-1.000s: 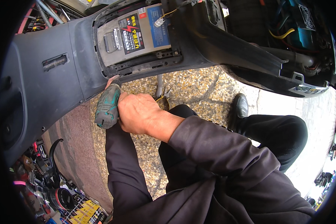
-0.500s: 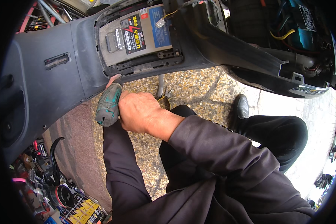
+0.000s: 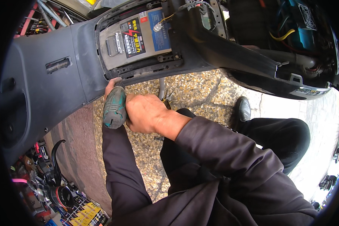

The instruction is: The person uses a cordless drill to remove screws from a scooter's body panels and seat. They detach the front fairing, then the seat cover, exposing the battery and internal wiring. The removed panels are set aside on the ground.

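My right hand [image 3: 145, 113] is closed round the grip of a cordless drill [image 3: 115, 109] with a dark grey and teal body. The drill's back end faces me, and its front end sits by the lower edge of a dark grey vehicle body panel [image 3: 60, 81]. Behind the drill, my left hand [image 3: 109, 86] reaches up, a finger against that panel edge; its other fingers are hidden. Just above, a silver battery [image 3: 111, 59] with a metal handle and black and blue labels lies in an open compartment. A white wire connector [image 3: 158, 27] rests on it.
Pliers [image 3: 167, 99] lie on the pebbled ground near my right wrist. Boxes and parts [image 3: 66, 197] crowd the lower left. Exposed wiring [image 3: 284, 36] and a teal unit [image 3: 304, 35] show at the upper right. Metal tubes [image 3: 51, 15] and tools stand at the upper left.
The drill and my right hand have shifted slightly right, and the drill stands more upright. The view has moved a little. My left hand stays at the panel edge.
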Demonstrator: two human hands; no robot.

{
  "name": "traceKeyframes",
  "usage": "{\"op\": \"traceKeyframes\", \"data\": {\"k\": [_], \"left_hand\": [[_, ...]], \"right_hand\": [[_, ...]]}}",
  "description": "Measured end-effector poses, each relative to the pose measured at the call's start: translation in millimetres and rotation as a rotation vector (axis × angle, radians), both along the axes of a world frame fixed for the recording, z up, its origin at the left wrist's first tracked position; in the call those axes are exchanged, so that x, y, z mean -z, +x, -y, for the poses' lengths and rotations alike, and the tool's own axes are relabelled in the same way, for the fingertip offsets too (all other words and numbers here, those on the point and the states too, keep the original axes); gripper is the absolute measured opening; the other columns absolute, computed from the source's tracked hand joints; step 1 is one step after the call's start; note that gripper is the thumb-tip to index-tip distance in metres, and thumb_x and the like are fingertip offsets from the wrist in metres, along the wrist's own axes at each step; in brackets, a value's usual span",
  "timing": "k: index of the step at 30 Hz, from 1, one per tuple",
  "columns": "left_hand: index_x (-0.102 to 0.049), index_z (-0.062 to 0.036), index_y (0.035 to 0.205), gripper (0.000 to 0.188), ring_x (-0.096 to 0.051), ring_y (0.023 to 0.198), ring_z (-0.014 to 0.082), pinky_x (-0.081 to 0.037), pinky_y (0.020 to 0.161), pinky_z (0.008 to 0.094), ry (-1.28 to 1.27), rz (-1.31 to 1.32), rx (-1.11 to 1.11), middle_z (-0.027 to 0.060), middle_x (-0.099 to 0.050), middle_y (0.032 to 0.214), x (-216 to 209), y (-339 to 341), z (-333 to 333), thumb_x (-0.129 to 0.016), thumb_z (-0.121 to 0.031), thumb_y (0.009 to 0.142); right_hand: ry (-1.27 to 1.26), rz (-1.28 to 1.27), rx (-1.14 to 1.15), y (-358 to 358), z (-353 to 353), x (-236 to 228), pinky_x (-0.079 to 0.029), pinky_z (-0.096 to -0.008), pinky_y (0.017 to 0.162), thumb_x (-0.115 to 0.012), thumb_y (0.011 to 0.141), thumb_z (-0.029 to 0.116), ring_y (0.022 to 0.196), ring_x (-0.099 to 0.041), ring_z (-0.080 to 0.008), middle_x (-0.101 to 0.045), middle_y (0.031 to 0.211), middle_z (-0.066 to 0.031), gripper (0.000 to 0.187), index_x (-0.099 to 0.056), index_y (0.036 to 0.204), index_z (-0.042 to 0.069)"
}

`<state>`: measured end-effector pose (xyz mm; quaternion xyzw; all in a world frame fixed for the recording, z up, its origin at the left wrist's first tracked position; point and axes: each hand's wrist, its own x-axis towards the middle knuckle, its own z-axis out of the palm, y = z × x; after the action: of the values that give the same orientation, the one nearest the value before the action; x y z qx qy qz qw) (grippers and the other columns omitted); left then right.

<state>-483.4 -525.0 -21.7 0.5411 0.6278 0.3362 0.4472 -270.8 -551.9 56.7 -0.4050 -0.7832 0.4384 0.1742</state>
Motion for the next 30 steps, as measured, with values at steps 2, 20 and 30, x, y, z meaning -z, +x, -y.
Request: {"op": "traceKeyframes", "data": {"k": [2,20,30], "left_hand": [[-0.050,-0.0074,0.136,0.042,-0.048,0.078,0.0038,-0.045,0.077,0.0214,-0.014,-0.014,-0.022,-0.0034,-0.051,0.086,0,2,0,-0.049,-0.003,0.094],[-0.056,-0.0094,0.129,0.032,-0.053,0.094,0.0088,-0.042,0.093,0.0246,-0.078,0.068,-0.060,-0.0009,-0.058,0.103,9,-9,-6,-0.052,-0.013,0.098],[-0.059,-0.0079,0.120,0.031,-0.052,0.083,0.0127,-0.045,0.081,0.0300,-0.093,0.020,-0.137,0.0013,-0.057,0.094,6,-2,-6,-0.058,-0.023,0.092]], "right_hand": [[0.017,-0.016,-0.003,-1,1,3,-0.054,-0.0457,0.082,-0.065,0.078,0.019,0.091,-0.067,-0.0415,-0.068,0.092,-0.0258,0.032,-0.059,0.097,-0.007],[-0.139,0.011,0.034,-11,-10,-14,-0.052,-0.0462,0.088,-0.066,0.081,0.022,0.100,-0.065,-0.0414,-0.068,0.100,-0.0253,0.033,-0.062,0.100,-0.005],[-0.130,0.024,0.045,-10,-9,-16,-0.052,-0.0469,0.086,-0.068,0.081,0.026,0.097,-0.066,-0.0417,-0.068,0.096,-0.0264,0.038,-0.061,0.099,-0.006]]}}
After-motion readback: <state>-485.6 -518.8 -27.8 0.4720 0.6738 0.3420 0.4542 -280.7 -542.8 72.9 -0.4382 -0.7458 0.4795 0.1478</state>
